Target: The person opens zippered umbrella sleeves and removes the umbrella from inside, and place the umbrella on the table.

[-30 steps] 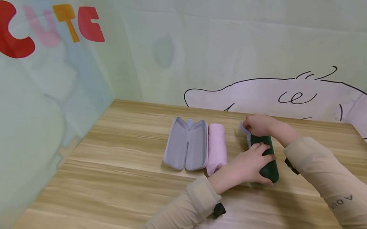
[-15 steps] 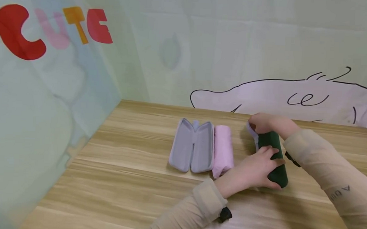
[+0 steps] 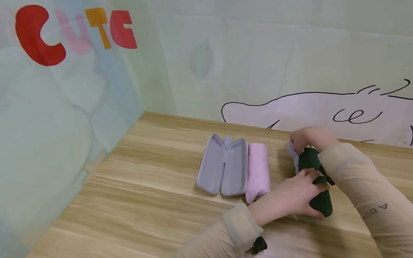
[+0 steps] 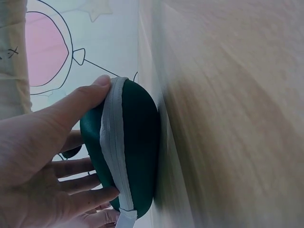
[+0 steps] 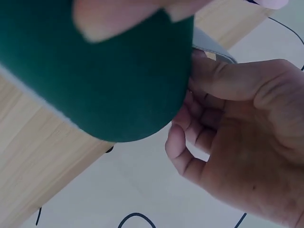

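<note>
A dark green zippered glasses case [image 3: 322,205] lies at the right of the table, with pale grey zipper tape [image 4: 113,135] along its side. My left hand [image 3: 298,192] grips it across the near half, thumb on the near end and fingers spread over the top. At the far end, my right hand [image 3: 308,138] pinches the zippered edge with thumb and curled fingers; the zipper pull is hidden. A grey strip [image 5: 213,46] bends out beside the right thumb. In the right wrist view the green end [image 5: 128,102] fills the upper left.
Left of the hands lies a pale pink rolled bundle [image 3: 258,169]. Touching its left side, a grey hard case [image 3: 211,169] lies spread in two halves. A printed cloth wall [image 3: 182,58] rises behind the wooden table [image 3: 137,210].
The head view has swung left, so everything sits farther right in it. My right forearm has shifted left over the case's edge. Both hands keep their hold on the green case.
</note>
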`<state>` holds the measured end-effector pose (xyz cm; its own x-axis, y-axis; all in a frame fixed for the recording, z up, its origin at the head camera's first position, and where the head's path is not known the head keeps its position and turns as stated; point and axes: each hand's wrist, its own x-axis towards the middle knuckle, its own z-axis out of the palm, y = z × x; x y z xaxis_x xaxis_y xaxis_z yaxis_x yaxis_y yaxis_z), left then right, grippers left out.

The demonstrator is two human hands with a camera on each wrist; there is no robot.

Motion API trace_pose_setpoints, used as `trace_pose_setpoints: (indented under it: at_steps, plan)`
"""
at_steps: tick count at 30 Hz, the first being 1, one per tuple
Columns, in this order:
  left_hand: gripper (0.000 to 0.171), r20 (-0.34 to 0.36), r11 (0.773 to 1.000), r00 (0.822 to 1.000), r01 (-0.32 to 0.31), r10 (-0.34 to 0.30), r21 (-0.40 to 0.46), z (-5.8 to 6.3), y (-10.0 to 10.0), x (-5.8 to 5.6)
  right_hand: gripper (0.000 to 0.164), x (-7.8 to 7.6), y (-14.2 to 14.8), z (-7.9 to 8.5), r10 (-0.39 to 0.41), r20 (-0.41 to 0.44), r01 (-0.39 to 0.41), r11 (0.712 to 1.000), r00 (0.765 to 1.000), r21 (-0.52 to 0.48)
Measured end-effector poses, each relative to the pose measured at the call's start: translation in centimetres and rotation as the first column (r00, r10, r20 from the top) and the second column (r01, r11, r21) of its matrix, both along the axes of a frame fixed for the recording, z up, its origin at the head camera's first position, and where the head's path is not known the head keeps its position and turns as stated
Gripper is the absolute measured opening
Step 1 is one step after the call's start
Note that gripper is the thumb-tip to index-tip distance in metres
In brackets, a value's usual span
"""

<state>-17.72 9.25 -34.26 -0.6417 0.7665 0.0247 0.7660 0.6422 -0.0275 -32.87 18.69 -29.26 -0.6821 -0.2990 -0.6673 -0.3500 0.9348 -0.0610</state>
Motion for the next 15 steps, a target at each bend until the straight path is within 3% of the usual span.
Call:
trace_pose_setpoints:
  at_steps: [5, 15]
  plan:
    - [0.072, 0.008, 1.0, 1.0, -0.012, 0.012, 0.009, -0.1, 0.1, 0.1, 0.004, 0.7, 0.0, 0.4, 0.023, -0.001, -0.023, 1.0, 1.0, 0.013]
    - [0.071, 0.009, 1.0, 1.0, -0.022, 0.022, 0.014, -0.2, 0.1, 0.1, 0.01, 2.0, 0.4, 0.2, 0.142, -0.161, -0.149, 0.988, 0.977, -0.03]
